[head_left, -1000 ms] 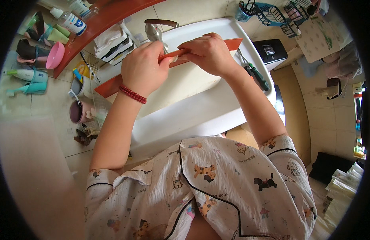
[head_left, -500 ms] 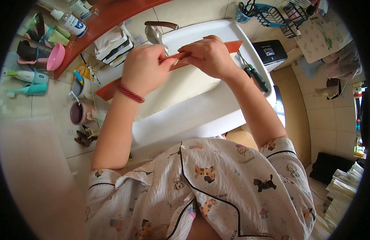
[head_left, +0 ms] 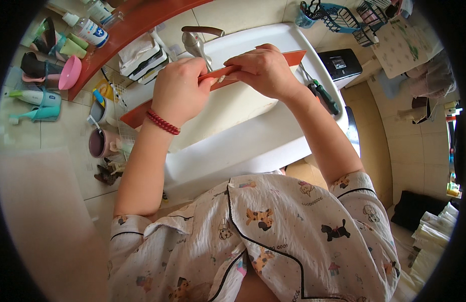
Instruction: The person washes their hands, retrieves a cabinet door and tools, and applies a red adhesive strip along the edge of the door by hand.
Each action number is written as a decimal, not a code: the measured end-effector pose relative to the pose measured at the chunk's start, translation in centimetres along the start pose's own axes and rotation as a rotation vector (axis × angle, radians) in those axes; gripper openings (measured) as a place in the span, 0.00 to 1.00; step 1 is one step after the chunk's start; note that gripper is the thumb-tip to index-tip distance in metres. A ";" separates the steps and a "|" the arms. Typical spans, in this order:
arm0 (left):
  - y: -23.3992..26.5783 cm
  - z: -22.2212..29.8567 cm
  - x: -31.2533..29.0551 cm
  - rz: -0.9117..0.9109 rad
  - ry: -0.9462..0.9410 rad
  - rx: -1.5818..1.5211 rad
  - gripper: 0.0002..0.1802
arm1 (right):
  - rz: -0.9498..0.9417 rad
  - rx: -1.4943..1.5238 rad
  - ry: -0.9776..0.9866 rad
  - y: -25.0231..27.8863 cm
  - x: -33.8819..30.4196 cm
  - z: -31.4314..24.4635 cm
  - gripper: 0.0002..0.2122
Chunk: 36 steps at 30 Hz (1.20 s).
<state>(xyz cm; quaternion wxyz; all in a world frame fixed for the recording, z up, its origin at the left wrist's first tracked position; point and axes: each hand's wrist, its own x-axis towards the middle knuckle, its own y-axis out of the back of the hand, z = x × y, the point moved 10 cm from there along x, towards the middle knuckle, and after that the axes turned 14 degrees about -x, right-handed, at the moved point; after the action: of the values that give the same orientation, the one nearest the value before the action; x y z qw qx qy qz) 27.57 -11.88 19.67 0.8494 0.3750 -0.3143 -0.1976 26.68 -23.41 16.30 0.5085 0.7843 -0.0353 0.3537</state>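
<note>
A long panel point(head_left: 228, 111) with a cream face and a red-brown edge strip point(head_left: 138, 114) lies slantwise across the white sink point(head_left: 233, 156). My left hand point(head_left: 180, 89), a red beaded bracelet at its wrist, is closed with thumb and fingers pinching the strip near its middle. Just to the right, my right hand point(head_left: 265, 71) grips the same strip, fingers over the top and thumb below. Between the two thumbs a small whitish piece point(head_left: 221, 79) shows at the strip; its kind is too small to make out. Behind my hands stands the faucet point(head_left: 193, 44).
Two screwdrivers point(head_left: 325, 97) rest on the sink's right rim, beside a black-topped box point(head_left: 340, 65). A red-brown shelf point(head_left: 127, 30) curves along the back left. Cups point(head_left: 103, 143) and a pink bowl point(head_left: 70, 72) stand at the left. Wire baskets point(head_left: 340, 19) hang at the back right.
My left hand, blurred before, now shows sharply and has shifted slightly, its fingers still at the strip. My right hand and the panel stay nearly where they were.
</note>
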 end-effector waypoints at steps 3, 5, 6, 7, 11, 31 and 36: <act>-0.3 -0.2 0.0 0.032 0.027 0.065 0.10 | -0.025 0.023 -0.020 -0.5 0.3 0.2 0.08; -0.2 0.0 -0.1 0.049 0.023 0.084 0.10 | -0.046 -0.001 -0.065 -0.4 0.3 0.6 0.08; 0.1 0.0 0.0 0.054 0.021 0.089 0.10 | -0.042 0.000 -0.060 -0.3 0.3 0.7 0.08; 0.0 -0.1 0.1 0.006 0.015 0.018 0.10 | -0.031 -0.004 -0.047 -0.3 0.2 0.6 0.08; -0.5 -0.1 -0.2 -0.048 0.067 -0.009 0.12 | -0.027 0.022 -0.037 -0.3 0.3 0.3 0.08; -0.7 -0.9 -0.3 -0.110 0.130 0.049 0.13 | -0.045 -0.020 -0.045 -0.4 0.0 0.6 0.08; -1.1 0.1 -0.2 -0.017 0.129 0.199 0.11 | -0.003 -0.001 -0.058 -0.3 0.1 0.5 0.07</act>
<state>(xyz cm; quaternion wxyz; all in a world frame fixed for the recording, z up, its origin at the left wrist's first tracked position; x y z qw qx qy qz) 27.22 -12.52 18.80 0.8247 0.4719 -0.2741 -0.1482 27.15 -23.62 16.03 0.5082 0.7939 -0.0492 0.3302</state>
